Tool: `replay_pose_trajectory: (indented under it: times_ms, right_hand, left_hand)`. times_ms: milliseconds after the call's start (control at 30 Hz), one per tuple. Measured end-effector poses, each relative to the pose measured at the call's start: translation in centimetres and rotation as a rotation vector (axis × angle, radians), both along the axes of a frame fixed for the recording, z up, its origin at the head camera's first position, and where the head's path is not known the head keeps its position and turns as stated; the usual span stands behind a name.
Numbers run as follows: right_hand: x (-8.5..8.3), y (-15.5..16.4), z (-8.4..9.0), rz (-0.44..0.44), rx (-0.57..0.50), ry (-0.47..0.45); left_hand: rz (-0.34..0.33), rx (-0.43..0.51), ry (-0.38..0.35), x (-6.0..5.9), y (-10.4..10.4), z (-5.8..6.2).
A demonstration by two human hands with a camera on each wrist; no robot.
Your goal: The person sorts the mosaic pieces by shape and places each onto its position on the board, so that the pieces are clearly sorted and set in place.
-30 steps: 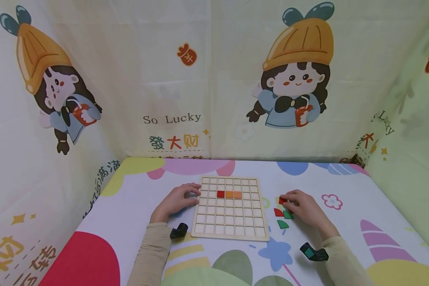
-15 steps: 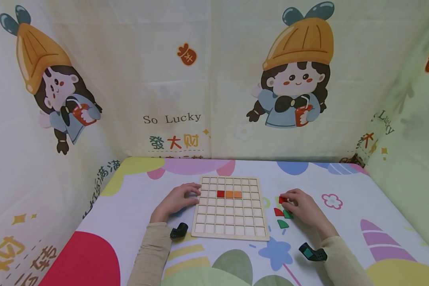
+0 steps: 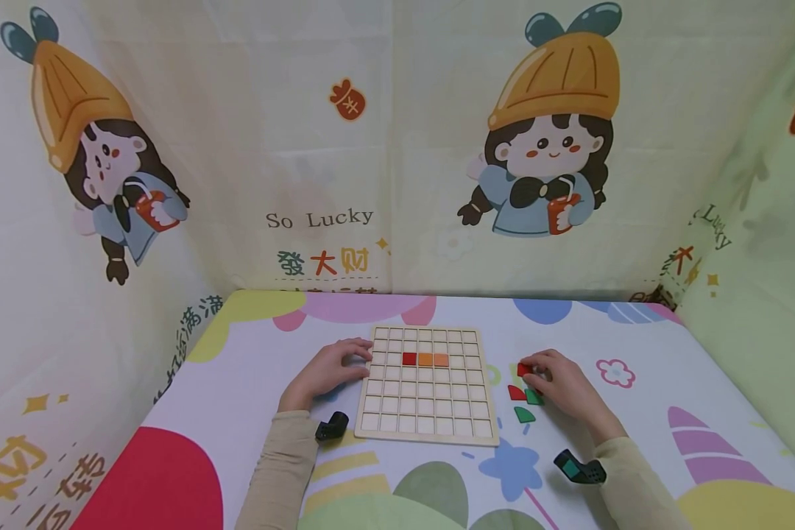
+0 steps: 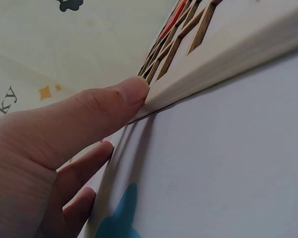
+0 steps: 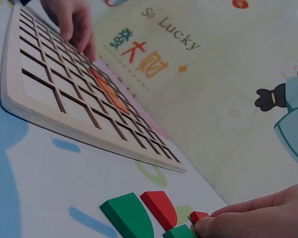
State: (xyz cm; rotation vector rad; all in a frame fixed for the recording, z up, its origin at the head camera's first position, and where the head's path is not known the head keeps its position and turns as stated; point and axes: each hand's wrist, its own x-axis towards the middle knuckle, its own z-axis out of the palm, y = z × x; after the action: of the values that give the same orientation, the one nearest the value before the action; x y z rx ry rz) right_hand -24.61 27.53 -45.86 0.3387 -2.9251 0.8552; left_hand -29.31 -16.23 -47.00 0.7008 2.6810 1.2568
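Right hand point(image 3: 563, 379), right of frame: fingers pinch red piece point(image 3: 523, 369), best held by edges. Left hand point(image 3: 327, 372), centre-left: fingers parted, thumb touches gridded board point(image 3: 425, 407); light pressure should suffice.

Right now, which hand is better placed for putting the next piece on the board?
Likely the right hand: it pinches a red piece beside the wooden grid board, while the left hand touches the board's opposite edge.

Patterned tabletop point(image 3: 570, 331) beneath wooden grid board point(image 3: 425, 391), red and green pieces point(image 3: 524, 415).
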Motion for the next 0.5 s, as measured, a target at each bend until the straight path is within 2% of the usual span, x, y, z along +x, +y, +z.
replay_pose_trajectory:
  times_ms: [500]
  right_hand:
    - [-0.18, -0.47, 0.51, -0.034, -0.066, 0.041]
  left_hand:
    - [0.001, 0.001, -0.002, 0.03, -0.07, 0.05]
